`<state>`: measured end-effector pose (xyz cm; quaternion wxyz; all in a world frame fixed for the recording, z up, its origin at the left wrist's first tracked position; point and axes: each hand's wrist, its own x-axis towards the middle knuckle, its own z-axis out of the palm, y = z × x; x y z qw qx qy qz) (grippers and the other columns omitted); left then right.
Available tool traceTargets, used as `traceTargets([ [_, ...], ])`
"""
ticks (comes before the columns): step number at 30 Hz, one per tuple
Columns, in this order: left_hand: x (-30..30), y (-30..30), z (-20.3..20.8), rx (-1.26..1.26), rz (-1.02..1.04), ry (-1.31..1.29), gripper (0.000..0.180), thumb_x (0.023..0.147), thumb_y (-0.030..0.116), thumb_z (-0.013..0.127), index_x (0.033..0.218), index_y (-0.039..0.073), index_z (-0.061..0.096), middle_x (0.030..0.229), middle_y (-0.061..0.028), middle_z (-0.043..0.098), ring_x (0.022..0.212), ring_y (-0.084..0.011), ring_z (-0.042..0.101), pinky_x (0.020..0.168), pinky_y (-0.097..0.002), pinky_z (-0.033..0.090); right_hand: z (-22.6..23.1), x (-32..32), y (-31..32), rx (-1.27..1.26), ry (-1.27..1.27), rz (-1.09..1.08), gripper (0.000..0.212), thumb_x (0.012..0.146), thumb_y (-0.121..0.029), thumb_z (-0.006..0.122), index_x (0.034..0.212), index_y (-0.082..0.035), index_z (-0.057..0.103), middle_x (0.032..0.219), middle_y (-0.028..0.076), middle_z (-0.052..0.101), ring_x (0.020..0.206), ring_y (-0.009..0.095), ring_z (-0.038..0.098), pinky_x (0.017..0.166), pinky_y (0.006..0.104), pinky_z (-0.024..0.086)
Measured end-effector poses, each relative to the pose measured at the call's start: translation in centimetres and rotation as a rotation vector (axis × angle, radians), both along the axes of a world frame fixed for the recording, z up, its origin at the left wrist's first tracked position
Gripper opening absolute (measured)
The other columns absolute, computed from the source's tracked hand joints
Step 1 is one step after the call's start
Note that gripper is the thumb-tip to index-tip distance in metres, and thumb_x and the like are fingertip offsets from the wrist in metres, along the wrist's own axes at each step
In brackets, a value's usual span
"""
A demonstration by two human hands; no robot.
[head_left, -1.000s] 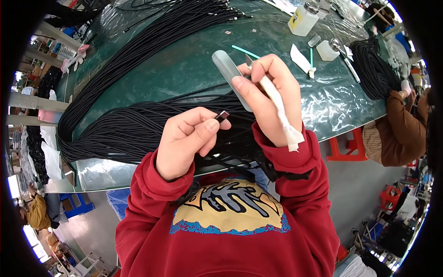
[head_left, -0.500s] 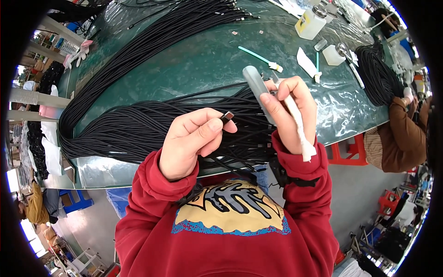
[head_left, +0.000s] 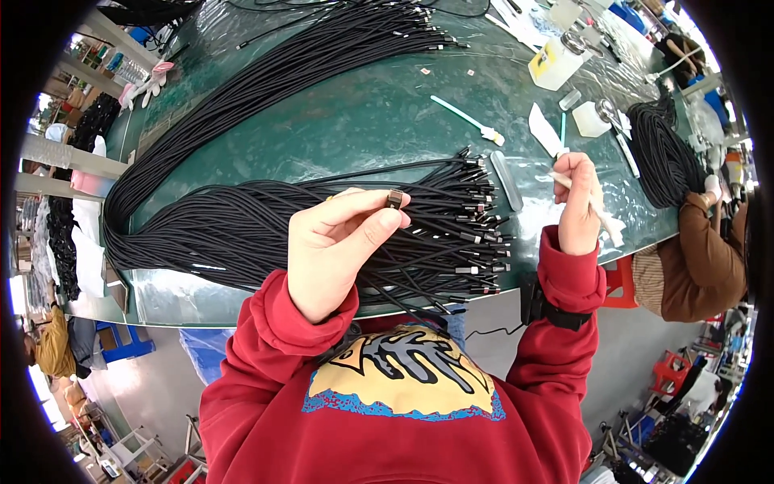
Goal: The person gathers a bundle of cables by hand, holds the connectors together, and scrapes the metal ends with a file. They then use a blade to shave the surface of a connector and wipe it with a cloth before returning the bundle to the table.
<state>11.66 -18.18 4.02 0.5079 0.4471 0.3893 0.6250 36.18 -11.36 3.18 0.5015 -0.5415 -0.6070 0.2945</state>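
Note:
Between thumb and forefinger, my left hand (head_left: 343, 242) pinches a black cable connector (head_left: 395, 198) with a metal end, raised above the bundle of black cables (head_left: 234, 230). The cable behind that connector is hidden by my fingers. My right hand (head_left: 577, 206) is closed around a crumpled strip of white cloth (head_left: 609, 223), whose ends stick out on both sides. Beside the cable ends (head_left: 480, 214) a long, rounded grey-green tool (head_left: 506, 181) lies on the green table (head_left: 322, 121), left of my right hand.
A second bundle of black cables (head_left: 298, 60) curves across the back. Farther right are a light-blue stick (head_left: 459, 114), a white cloth piece (head_left: 544, 129), two bottles, one with a yellow label (head_left: 556, 64), and a coiled cable bundle (head_left: 665, 153). A person in brown (head_left: 697, 250) sits at right.
The grey-green tool has left my right hand and now lies on the table. My right hand has moved right with the cloth. My left hand has turned the connector upward.

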Motion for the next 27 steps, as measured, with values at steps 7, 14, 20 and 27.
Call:
traceTargets([
  [7, -0.3, -0.2, 0.2, -0.127, -0.050, -0.066, 0.017, 0.072, -0.005, 0.057, 0.088, -0.002, 0.059, 0.088, -0.0161, 0.060, 0.074, -0.0192, 0.060, 0.067, -0.0292, 0.050, 2.2, -4.7, -3.0, -0.152, 0.450, 0.347, 0.013, 0.079, -0.014, 0.053, 0.075, -0.005, 0.045, 0.066, 0.003, 0.047, 0.059, 0.009, 0.042, 0.058, 0.0219, 0.036],
  [14, -0.3, -0.3, 0.7, -0.119, -0.049, -0.008, 0.015, 0.071, -0.007, 0.057, 0.085, -0.004, 0.059, 0.081, -0.0130, 0.059, 0.072, -0.0185, 0.058, 0.068, -0.0276, 0.047, 2.7, -8.3, -5.0, -0.104, 0.714, 0.605, 0.013, 0.071, 0.005, 0.058, 0.080, 0.000, 0.050, 0.082, 0.008, 0.053, 0.080, 0.014, 0.052, 0.072, 0.0244, 0.041],
  [20, -0.7, -0.1, 0.2, -0.006, -0.063, 0.071, 0.017, 0.068, -0.009, 0.061, 0.085, -0.005, 0.060, 0.076, -0.0099, 0.060, 0.069, -0.0129, 0.055, 0.063, -0.0216, 0.043, 3.1, -9.5, -5.6, 0.037, 0.481, 0.543, 0.008, 0.075, -0.006, 0.056, 0.078, 0.001, 0.051, 0.072, 0.011, 0.055, 0.090, 0.029, 0.054, 0.077, 0.0350, 0.042],
  [27, -0.8, -0.3, 0.2, 0.046, -0.040, 0.131, 0.018, 0.066, -0.009, 0.062, 0.083, -0.004, 0.061, 0.072, -0.0090, 0.060, 0.066, -0.0125, 0.054, 0.059, -0.0214, 0.040, 2.7, -9.9, -5.6, 0.131, 0.403, 0.534, 0.005, 0.075, 0.000, 0.053, 0.078, 0.003, 0.050, 0.074, 0.015, 0.055, 0.088, 0.031, 0.056, 0.078, 0.0384, 0.043],
])
